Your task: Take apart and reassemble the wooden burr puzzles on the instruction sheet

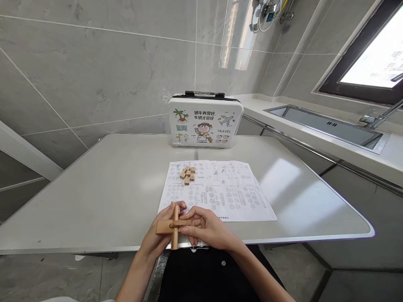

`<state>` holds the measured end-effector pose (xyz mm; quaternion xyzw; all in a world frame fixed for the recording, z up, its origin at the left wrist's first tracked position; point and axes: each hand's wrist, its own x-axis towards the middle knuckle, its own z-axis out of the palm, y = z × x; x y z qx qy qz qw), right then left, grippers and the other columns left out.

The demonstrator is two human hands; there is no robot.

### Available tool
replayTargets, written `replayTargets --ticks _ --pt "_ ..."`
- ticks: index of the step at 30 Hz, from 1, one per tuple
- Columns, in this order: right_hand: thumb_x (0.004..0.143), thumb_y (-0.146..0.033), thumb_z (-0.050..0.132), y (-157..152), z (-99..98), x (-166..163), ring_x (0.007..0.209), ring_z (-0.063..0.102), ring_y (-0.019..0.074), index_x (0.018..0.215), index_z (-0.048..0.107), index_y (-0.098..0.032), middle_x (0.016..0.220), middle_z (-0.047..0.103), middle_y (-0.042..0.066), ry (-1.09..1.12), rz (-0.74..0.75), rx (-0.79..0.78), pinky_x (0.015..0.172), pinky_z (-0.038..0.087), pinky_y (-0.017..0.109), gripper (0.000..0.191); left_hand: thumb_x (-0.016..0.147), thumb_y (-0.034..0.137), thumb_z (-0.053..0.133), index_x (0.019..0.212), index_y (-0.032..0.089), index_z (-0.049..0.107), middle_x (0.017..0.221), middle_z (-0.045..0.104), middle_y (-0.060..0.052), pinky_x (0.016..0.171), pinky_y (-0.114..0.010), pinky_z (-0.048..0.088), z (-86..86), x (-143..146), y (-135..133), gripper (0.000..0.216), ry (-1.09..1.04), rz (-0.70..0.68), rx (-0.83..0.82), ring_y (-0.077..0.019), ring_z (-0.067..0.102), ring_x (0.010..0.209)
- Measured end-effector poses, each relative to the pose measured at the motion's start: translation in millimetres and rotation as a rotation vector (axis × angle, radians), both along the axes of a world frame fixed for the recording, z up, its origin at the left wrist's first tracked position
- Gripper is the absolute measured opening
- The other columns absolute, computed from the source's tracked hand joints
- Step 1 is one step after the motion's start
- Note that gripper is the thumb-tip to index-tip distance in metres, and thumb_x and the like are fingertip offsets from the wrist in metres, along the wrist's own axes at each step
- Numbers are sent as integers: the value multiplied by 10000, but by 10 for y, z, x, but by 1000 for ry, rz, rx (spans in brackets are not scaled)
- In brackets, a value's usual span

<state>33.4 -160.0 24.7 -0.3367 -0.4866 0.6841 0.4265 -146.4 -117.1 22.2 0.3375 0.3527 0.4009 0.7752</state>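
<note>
A wooden interlocking puzzle [175, 228] of crossed pieces is held between both hands, just above the table's front edge. One bar stands upright in my view, and a flat block crosses behind it toward the left. My left hand [155, 237] is closed around the puzzle's left side, with its fingers partly behind the wood. From the right, my right hand [208, 226] pinches the puzzle's right end between thumb and fingers. Beyond the hands, a printed sheet [226, 188] lies flat, carrying a small cluster of wooden blocks [188, 174].
A white case [206, 123] with cartoon prints and a black handle stands at the back of the light table [110, 188]. To the right is a counter with a sink [324, 123] and a faucet [374, 119]. A grey tiled wall [110, 71] rises behind.
</note>
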Motion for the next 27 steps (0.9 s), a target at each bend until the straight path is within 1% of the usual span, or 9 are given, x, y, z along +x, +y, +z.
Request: replayTargets --ticks 3,7,10,14,17,19,21,24,27 --pt "800 -471 855 14 -2 35 562 593 107 988 602 -198 791 699 -2 164 -9 -143 576 479 253 417 898 508 723 1006 153 739 963 707 -85 725 -293 536 11 34 3 371 7 -18 10 -201 672 818" --pt "786 -439 877 24 -15 285 576 571 95 983 619 -182 810 682 11 224 -153 -260 564 465 240 414 895 408 752 1034 156 760 1167 721 -113 927 -315 538 -3 69 32 288 -46 102 35 -255 656 1135" --pt "777 -457 878 56 3 644 602 576 103 1009 645 -168 823 677 22 139 -359 -226 578 484 250 438 873 331 779 1027 156 775 1187 723 -110 974 -322 530 -12 75 51 233 -87 150 -36 -257 634 1202" --pt "789 -539 827 182 8 1189 703 638 151 1073 652 -158 863 716 56 -161 -666 -59 683 536 301 507 863 302 791 1010 146 778 1105 727 -103 938 -315 548 3 70 49 214 -110 170 -80 -236 660 1126" --pt "809 -580 753 325 -46 1513 655 664 190 1076 645 -165 753 726 49 -520 -917 19 688 542 342 504 854 280 798 993 149 776 1055 719 -88 918 -304 553 15 66 41 192 -118 179 -93 -206 668 1050" --pt "839 -574 693 424 -96 1665 660 698 219 1047 654 -182 718 732 49 -781 -1044 54 697 535 354 446 852 279 799 978 149 774 1026 714 -83 910 -302 555 20 63 37 182 -110 184 -95 -192 668 1006" --pt "867 -563 643 520 -141 1774 684 724 237 1038 648 -188 715 741 51 -907 -1109 97 718 530 357 412 848 286 803 967 150 771 1013 710 -82 900 -303 556 26 63 35 184 -104 187 -94 -187 667 986" --pt "885 -532 618 659 -189 1893 704 736 245 1023 646 -192 767 762 63 -966 -1133 125 728 521 354 368 837 290 813 961 151 766 1001 708 -74 895 -303 556 38 67 33 192 -108 185 -96 -181 666 972" --pt "897 -514 606 787 -240 1994 741 728 262 1004 647 -195 753 763 64 -1031 -1153 136 757 502 366 339 832 285 815 959 150 762 989 707 -66 899 -303 553 43 68 31 193 -117 184 -96 -179 667 968"
